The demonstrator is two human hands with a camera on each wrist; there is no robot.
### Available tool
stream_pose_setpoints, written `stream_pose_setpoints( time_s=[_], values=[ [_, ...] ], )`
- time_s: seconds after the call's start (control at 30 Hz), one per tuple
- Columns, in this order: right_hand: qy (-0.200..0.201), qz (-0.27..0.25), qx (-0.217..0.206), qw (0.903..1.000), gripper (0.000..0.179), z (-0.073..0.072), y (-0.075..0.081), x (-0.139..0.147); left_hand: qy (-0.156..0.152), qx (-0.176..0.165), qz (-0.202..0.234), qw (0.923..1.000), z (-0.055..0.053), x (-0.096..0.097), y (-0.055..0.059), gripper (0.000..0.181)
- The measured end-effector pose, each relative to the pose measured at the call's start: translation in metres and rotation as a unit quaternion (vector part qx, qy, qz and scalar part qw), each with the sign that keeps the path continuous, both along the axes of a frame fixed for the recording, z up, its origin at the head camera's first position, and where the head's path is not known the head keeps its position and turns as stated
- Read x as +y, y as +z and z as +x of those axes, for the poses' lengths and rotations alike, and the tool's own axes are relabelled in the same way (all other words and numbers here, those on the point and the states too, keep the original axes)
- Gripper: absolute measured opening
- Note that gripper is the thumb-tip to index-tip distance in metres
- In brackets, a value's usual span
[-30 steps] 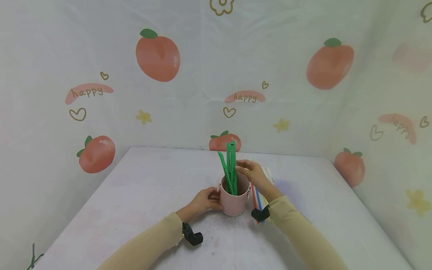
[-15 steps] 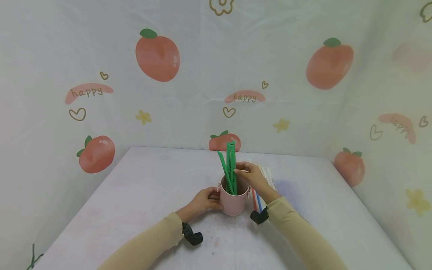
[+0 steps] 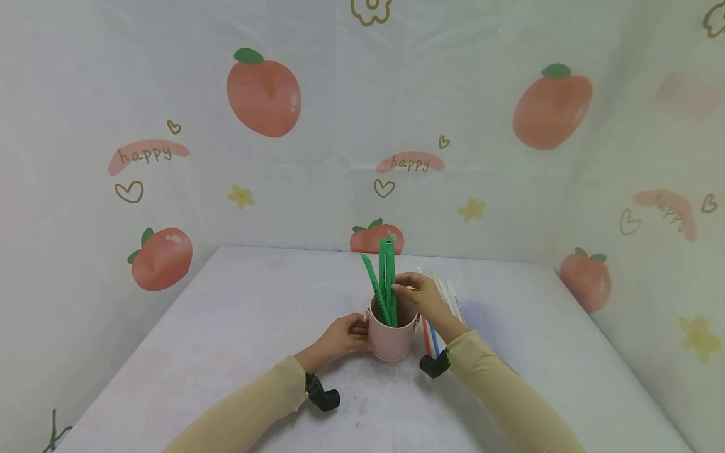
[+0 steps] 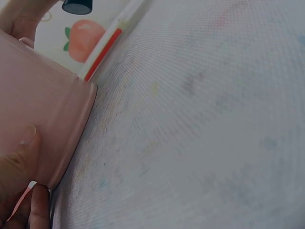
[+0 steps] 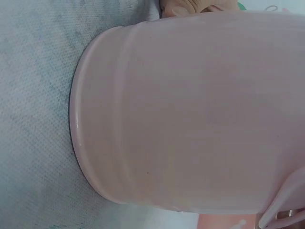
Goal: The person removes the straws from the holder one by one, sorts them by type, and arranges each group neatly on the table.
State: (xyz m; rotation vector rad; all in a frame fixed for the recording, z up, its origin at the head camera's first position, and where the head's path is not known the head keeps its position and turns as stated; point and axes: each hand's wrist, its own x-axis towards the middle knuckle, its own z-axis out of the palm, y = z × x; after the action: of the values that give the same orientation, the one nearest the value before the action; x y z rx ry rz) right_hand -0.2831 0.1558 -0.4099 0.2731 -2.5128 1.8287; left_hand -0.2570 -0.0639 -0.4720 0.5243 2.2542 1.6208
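In the head view a pink bucket [image 3: 391, 345] with small side handles stands upright on the table. My left hand [image 3: 340, 338] grips its left side; the left wrist view shows the thumb [image 4: 29, 148] on the pink wall and fingers near the base. Several slim green printed sticks [image 3: 391, 277] stand inside the bucket and rise well above its rim. One green stick [image 3: 370, 277] leans left, apart from the others. Over the right rim, my right hand [image 3: 425, 301] pinches the rightmost upright stick. Its hidden fingertips lie behind. Bucket wall fills the right wrist view.
Several thin strips with red and blue stripes [image 3: 428, 336] lie right of the bucket, partly under my right forearm, beside white printed strips [image 3: 453, 302]. A fruit-printed cloth wall [image 3: 317, 207] rises behind the table [image 3: 272, 289]. A dark green twig-like thing [image 3: 53, 434] shows lower left.
My right hand has come slightly down and left, its thumb now against the right green stick. The leaning stick has tipped a little farther left. My left hand has kept its place.
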Motion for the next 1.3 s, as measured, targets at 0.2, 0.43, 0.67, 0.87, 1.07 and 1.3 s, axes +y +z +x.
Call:
stream_pose_setpoints(
  time_s=[0.2,0.43,0.67,0.87,1.07,1.3],
  values=[
    [-0.015,-0.003,0.001,0.9999,0.025,0.0010,-0.0007,-0.0005,0.002,-0.001,-0.004,1.0000,-0.0008,0.0003,-0.0003,0.053],
    [-0.016,-0.015,0.000,0.9998,0.023,0.0030,-0.0007,-0.0006,-0.002,-0.004,0.006,1.0000,0.0002,0.0000,-0.0001,0.054],
    [-0.013,-0.021,-0.001,0.9997,0.024,0.0037,0.0011,-0.0003,0.001,0.003,0.002,1.0000,-0.0002,0.0006,-0.0015,0.053],
    [-0.008,-0.032,-0.002,0.9995,0.025,0.0039,0.0003,-0.0005,0.006,0.002,-0.006,1.0000,-0.0005,0.0012,-0.0007,0.052],
    [-0.012,-0.035,0.002,0.9993,0.026,0.0027,0.0002,-0.0001,0.005,0.006,-0.008,0.9999,-0.0009,0.0021,-0.0012,0.053],
    [-0.012,-0.046,-0.002,0.9989,0.027,0.0026,-0.0012,-0.0011,0.008,-0.001,-0.010,0.9999,0.0002,0.0017,0.0000,0.051]
  ],
)
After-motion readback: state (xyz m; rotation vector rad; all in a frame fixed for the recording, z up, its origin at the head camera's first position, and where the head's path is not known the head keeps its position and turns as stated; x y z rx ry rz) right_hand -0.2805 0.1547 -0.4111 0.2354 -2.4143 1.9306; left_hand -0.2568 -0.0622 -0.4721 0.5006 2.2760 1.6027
